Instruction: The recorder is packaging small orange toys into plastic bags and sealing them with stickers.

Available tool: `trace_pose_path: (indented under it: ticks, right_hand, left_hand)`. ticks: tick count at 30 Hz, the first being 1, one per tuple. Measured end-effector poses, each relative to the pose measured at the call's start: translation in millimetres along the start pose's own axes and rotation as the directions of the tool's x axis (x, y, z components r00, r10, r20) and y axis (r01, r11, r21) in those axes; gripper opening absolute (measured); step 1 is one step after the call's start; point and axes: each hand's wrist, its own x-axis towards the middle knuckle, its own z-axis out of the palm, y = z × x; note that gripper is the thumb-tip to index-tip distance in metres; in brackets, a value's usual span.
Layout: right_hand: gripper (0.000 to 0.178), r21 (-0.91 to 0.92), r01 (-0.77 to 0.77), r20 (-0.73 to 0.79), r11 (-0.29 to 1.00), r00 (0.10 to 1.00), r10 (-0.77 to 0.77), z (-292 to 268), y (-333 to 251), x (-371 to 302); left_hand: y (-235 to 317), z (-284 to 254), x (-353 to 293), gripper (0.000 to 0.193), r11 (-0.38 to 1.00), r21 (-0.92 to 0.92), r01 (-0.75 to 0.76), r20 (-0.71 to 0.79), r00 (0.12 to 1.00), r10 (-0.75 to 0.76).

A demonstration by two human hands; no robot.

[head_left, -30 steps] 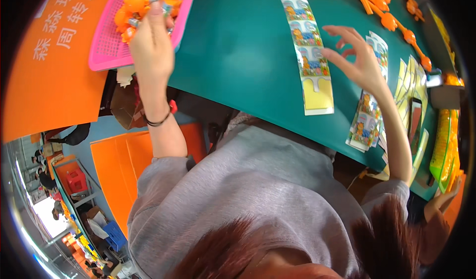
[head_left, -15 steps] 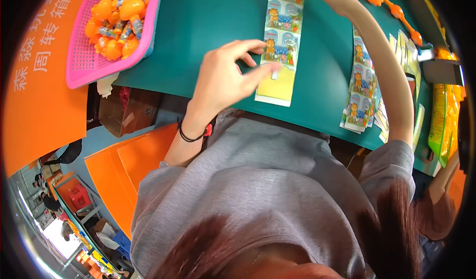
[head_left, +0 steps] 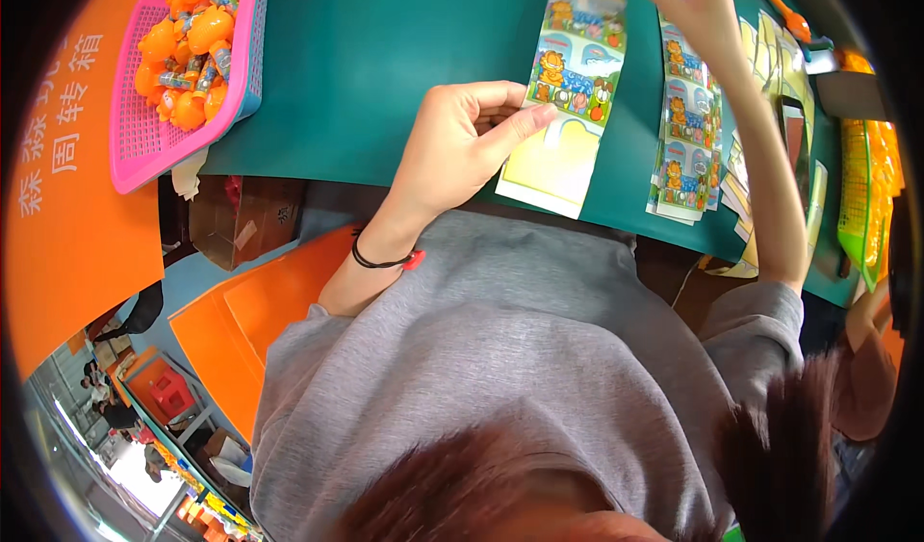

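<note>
My left hand [head_left: 462, 142] pinches the left edge of a long sticker strip [head_left: 575, 85], thumb on top and fingers curled beneath. Orange cartoon cats are printed along the strip, and its near end is bare yellow backing. Over the upper right side of this strip, my right hand [head_left: 688, 12] is raised with its fingers apart; some fingertips are blurred or cut off by the top edge. Nothing shows in that hand. Below it lies a stack of similar sticker strips [head_left: 685, 142] on the green table [head_left: 385, 32].
At the left stands a pink basket [head_left: 130, 142] of orange toy-topped tubes [head_left: 197, 46]. Used backing strips [head_left: 770, 56] lie right of the stack, near a dark, flat object [head_left: 795, 133]. Beyond are a green basket [head_left: 852, 210] with orange items and another person's arm [head_left: 866, 321].
My left hand has closed on the strip's edge, and the strip appears nearer and tilted. My right hand has moved off the strip's far end, to the right.
</note>
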Motion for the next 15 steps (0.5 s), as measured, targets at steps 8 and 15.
trace_pose_path:
  ticks: [8,15]
  right_hand:
    - [0.026,0.423,-0.104,0.189,0.900,0.982,0.024,-11,-75,-65]
    - [0.023,0.474,-0.074,0.114,0.877,0.993,0.022,-6,-74,-79]
  left_hand:
    - [1,15,1,0.026,0.988,-0.142,0.056,0.011,0.998,-0.055]
    - [-1,19,4,0.016,0.945,0.314,-0.092,0.054,0.995,0.079]
